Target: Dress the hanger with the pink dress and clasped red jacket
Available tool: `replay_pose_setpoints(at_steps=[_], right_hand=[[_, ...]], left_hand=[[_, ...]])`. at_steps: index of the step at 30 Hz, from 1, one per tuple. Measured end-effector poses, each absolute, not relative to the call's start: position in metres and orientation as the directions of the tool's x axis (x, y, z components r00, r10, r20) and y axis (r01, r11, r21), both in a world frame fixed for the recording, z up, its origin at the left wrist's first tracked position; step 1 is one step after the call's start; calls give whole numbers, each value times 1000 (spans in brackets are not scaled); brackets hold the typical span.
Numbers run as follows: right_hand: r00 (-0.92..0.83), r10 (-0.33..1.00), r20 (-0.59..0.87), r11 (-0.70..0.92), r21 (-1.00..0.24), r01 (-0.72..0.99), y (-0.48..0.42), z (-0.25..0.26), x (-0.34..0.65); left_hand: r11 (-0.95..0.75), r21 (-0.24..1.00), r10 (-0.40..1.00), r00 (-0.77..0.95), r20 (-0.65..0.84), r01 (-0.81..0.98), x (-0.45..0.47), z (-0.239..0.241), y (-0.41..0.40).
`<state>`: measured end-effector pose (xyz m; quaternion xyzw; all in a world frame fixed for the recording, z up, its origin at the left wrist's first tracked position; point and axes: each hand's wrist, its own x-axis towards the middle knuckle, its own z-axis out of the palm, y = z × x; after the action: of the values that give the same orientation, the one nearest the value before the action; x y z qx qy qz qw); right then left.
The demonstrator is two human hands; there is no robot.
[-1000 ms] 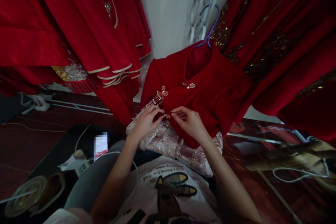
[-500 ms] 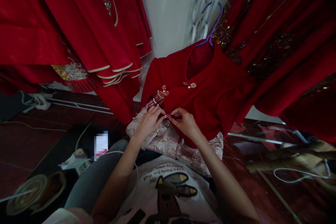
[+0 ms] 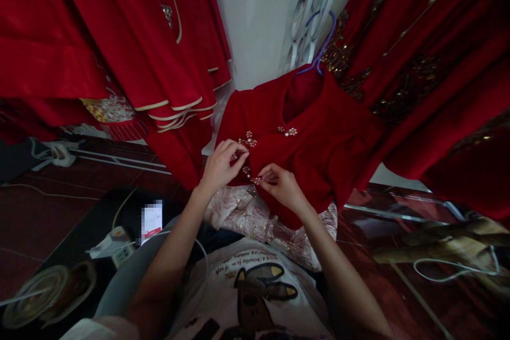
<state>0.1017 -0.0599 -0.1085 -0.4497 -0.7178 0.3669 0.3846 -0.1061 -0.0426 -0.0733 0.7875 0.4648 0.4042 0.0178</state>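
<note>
A red velvet-like jacket (image 3: pixel 319 154) lies over my lap, its neck still on a purple hanger (image 3: pixel 322 56). Just under a jewelled brooch (image 3: pixel 249 139), my left hand (image 3: pixel 223 166) is pinched over the brooch's beaded tassel, which it mostly hides. My right hand (image 3: pixel 282 186) pinches a small beaded clasp (image 3: pixel 256 180) at the jacket's front edge. A second beaded piece (image 3: pixel 246 171) shows on the cloth between my hands. Another pearl clasp (image 3: pixel 287 131) sits below the neckline. Beneath the jacket spreads pale pink, metallic-patterned fabric (image 3: pixel 239 207).
Red garments hang at left (image 3: pixel 131 37) and right (image 3: pixel 438 79). Behind the hanger stands a white metal frame (image 3: pixel 314 5). On a dark surface at lower left are a phone (image 3: pixel 152 220), a power strip (image 3: pixel 121 247) and a lidded plastic container (image 3: pixel 37 292). A white cable (image 3: pixel 458 271) lies at right.
My left hand has left the clasp and moved up and left onto the brooch's tassel. The beaded piece between my hands is now uncovered. My right hand stays at the clasp.
</note>
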Motion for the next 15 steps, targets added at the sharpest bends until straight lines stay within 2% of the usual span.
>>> replay_pose_setpoints(at_steps=[3,6,9,12,15], right_hand=[[-395,896,202,348,-873,342,-63,-94,114],[-401,890,215,369,-858,357,-66,-83,122],[-410,882,232,394,-841,371,-68,-77,124],[-428,870,246,415,-833,365,-69,-73,126],[-438,864,249,420,-835,355,-71,-69,129]], left_hand=[[-626,226,694,402,597,746,-113,-44,-15],[-726,38,622,633,461,687,-118,-27,10],[-764,-93,573,738,357,638,-119,-18,24],[-781,-159,544,783,302,603,-118,-10,30],[-827,-111,506,815,282,552,-114,-6,31]])
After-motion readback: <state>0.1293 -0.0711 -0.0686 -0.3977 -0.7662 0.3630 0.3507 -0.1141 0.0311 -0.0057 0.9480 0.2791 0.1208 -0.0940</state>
